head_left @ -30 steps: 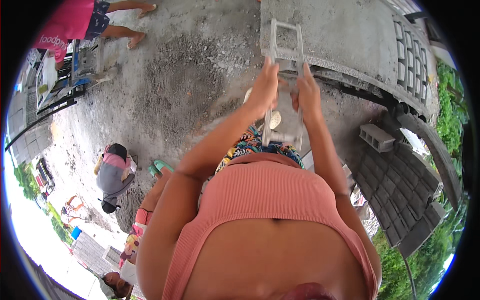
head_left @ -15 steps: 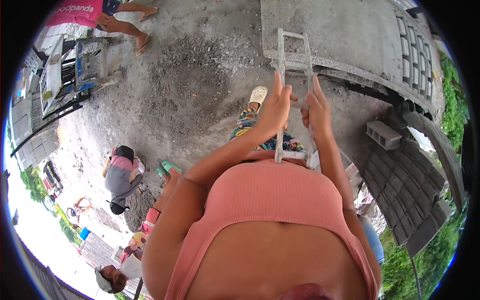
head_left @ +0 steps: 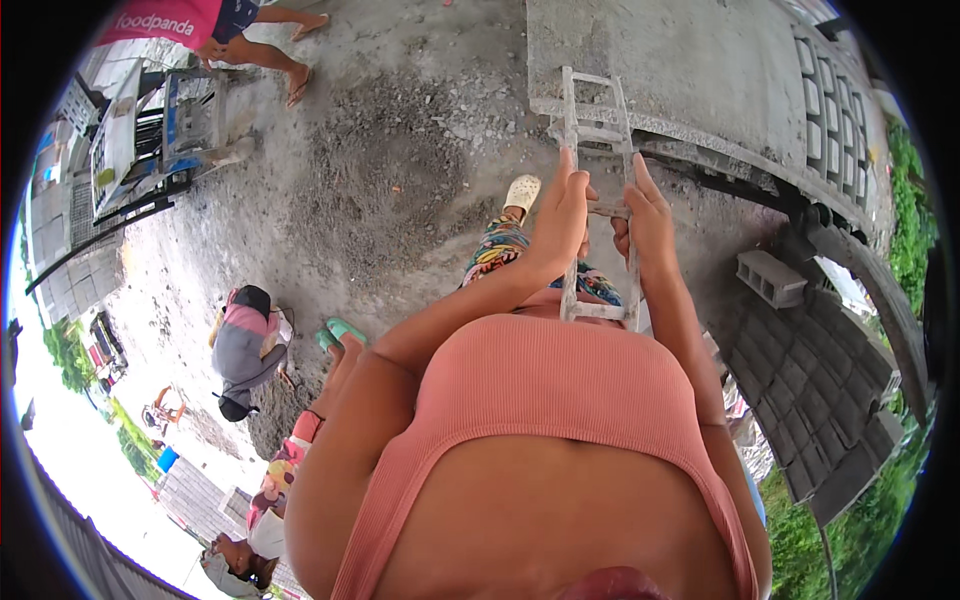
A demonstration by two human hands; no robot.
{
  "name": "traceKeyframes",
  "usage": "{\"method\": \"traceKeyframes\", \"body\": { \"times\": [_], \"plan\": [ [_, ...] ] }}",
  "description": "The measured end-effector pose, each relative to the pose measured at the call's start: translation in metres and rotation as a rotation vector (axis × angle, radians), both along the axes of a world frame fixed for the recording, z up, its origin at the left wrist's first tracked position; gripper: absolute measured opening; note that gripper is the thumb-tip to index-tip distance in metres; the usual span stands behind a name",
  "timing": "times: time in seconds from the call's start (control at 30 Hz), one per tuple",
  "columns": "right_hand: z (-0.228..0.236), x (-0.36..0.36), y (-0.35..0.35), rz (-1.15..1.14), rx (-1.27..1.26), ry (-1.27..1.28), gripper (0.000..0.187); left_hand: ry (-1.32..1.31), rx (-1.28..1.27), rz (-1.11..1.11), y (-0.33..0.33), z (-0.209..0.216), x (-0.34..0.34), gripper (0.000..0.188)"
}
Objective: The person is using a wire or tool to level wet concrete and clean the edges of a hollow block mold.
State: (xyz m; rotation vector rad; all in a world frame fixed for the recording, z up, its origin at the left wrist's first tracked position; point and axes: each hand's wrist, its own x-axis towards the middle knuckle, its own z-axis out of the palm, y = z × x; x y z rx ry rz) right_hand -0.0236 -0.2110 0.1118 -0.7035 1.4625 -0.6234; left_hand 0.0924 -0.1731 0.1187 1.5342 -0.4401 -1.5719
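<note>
Head view:

1. Centre: a pale grey, dust-coated, ladder-shaped frame [head_left: 609, 210], with two long rails and short cross-rungs, is held up in front of the wearer's ribbed salmon-pink top [head_left: 555, 380]. It serves as landmark below.
2. The left hand [head_left: 562, 218] is closed around the frame's left rail, index finger pointing along it.
3. The right hand [head_left: 650, 228] is closed around the right rail, opposite the left hand, its fingertips curled into the gap between the rails.
4. Beyond the frame's far end and to its right is a broad, grey, cement-coated bench [head_left: 690, 75]; the far end overlaps it in view, and whether they touch cannot be told.
5. On that bench, well right of the frame, stands a row of grey hollow concrete blocks [head_left: 836, 115].
6. Right of the frame, a single grey hollow block [head_left: 771, 278] lies beside dark grey flat slabs [head_left: 800, 370].
7. Just left of the frame shows a cream perforated clog [head_left: 522, 193].
8. Far to the frame's upper left, a person wears a bright pink shirt [head_left: 160, 20] bearing white printed lettering.
</note>
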Motion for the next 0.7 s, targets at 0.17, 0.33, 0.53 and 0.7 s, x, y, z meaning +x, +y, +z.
{"method": "traceKeyframes", "body": {
  "times": [0.17,0.33,0.53,0.7],
  "plan": [
    [-0.015,0.012,-0.083,0.117,-0.232,0.083,0.031,0.000,-0.015,-0.084,-0.103,-0.031,0.024,0.046],
    [-0.017,0.007,-0.064,0.211,-0.184,0.122,0.035,-0.357,-0.168,-0.317,-0.078,-0.020,0.021,0.042],
    [-0.010,-0.012,0.007,0.052,-0.061,-0.036,0.051,-0.162,-0.149,-0.061,0.005,-0.025,-0.010,0.051],
    [0.017,-0.025,-0.012,0.173,-0.022,-0.291,0.052,0.054,-0.084,0.013,-0.021,-0.020,0.004,0.048]
  ]
}}
